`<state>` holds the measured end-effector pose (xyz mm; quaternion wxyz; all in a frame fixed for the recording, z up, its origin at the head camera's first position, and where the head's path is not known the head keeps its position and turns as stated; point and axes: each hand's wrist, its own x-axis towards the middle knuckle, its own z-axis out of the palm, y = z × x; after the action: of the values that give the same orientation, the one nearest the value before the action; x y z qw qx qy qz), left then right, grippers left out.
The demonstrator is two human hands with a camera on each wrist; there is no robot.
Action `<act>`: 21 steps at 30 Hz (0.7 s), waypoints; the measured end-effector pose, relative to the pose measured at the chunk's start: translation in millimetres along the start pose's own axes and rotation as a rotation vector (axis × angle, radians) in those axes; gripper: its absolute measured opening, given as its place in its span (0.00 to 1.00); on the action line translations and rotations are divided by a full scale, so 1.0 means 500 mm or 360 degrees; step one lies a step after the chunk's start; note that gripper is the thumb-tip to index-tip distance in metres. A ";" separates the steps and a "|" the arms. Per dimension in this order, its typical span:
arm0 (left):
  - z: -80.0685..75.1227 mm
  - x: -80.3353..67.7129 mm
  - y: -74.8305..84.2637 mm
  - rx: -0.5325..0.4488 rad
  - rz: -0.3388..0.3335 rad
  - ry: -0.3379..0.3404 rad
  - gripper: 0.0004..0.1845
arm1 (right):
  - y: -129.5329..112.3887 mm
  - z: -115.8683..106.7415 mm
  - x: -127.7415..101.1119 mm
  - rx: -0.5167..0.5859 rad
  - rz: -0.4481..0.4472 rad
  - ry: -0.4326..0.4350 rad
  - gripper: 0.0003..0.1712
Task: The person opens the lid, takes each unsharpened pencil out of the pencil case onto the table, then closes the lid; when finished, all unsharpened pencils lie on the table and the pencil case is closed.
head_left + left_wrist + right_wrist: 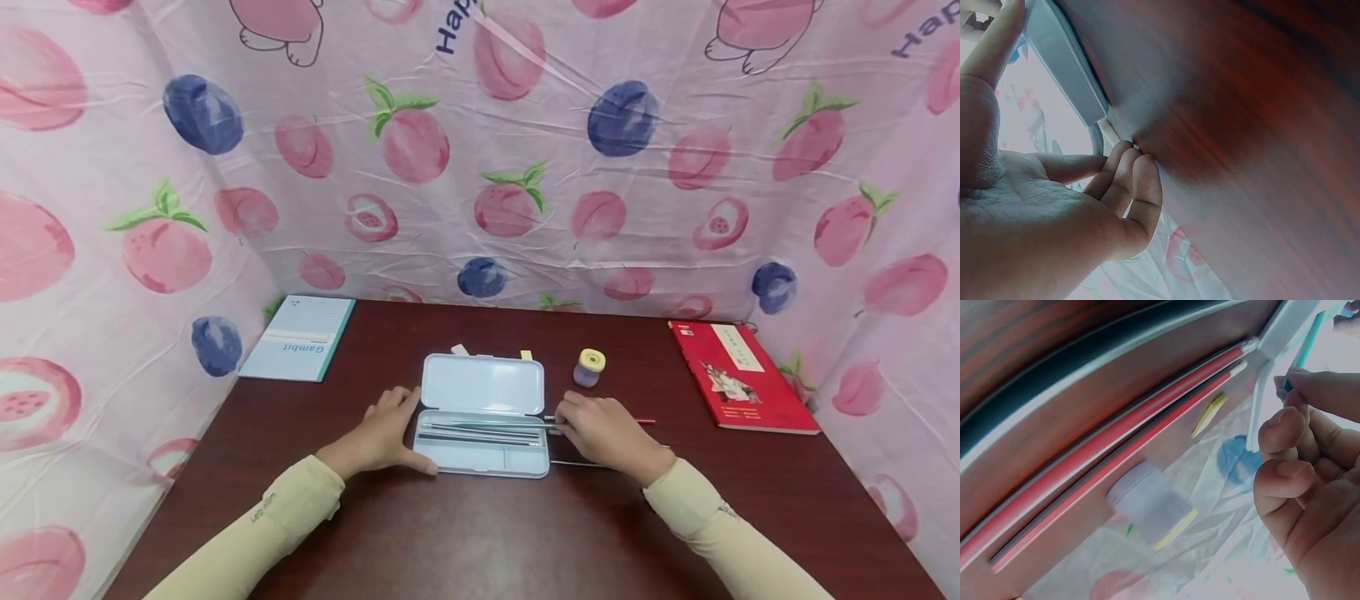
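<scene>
A pale blue pencil case (482,457) lies with its lid (482,384) raised, several pencils (480,435) in its long compartment. My left hand (386,435) is at the case's left end, thumb at the front corner and index finger near the hinge side. In the left wrist view, the other fingers (1145,181) bend loosely beside the case. My right hand (600,427) pinches the end of a teal pencil (1310,340) between thumb and index finger, at the case's right end. The pencil extends over the case, above the others.
Red striped pencils (1116,440) and a dark pencil (1085,381) lie right of the case. Behind it are a white eraser-like block (459,350), a yellow piece (527,355) and a yellow-topped small container (588,368). A notebook (296,337) lies left, a red book (738,375) right.
</scene>
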<state>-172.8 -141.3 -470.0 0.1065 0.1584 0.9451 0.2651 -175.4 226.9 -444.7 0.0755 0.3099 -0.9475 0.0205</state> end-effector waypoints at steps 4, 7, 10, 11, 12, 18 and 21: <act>-0.001 0.000 0.001 0.0008 -0.0001 0.0003 0.75 | 0.019 -0.003 -0.019 0.0025 0.0033 0.0025 0.11; -0.002 -0.001 0.002 0.0009 -0.0001 0.0005 0.75 | 0.033 -0.002 -0.031 0.0031 0.0061 0.0024 0.12; -0.002 -0.001 0.003 0.0007 0.0001 0.0008 0.75 | 0.047 -0.002 -0.044 0.0042 0.0090 0.0017 0.12; -0.002 -0.001 0.003 0.0006 0.0001 0.0009 0.75 | 0.052 -0.002 -0.049 0.0051 0.0095 0.0020 0.12; -0.002 -0.001 0.003 0.0003 0.0000 0.0009 0.75 | 0.058 -0.002 -0.054 0.0059 0.0100 0.0026 0.12; -0.002 -0.002 0.003 -0.0001 -0.0001 0.0005 0.75 | 0.095 -0.002 -0.084 0.0098 0.0112 0.0083 0.13; -0.003 -0.002 0.004 -0.0002 -0.0003 0.0006 0.75 | 0.112 -0.003 -0.099 0.0117 0.0136 0.0091 0.14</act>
<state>-171.8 -140.8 -467.8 0.1051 0.1569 0.9453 0.2659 -169.0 301.3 -450.7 0.0901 0.2712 -0.9559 0.0674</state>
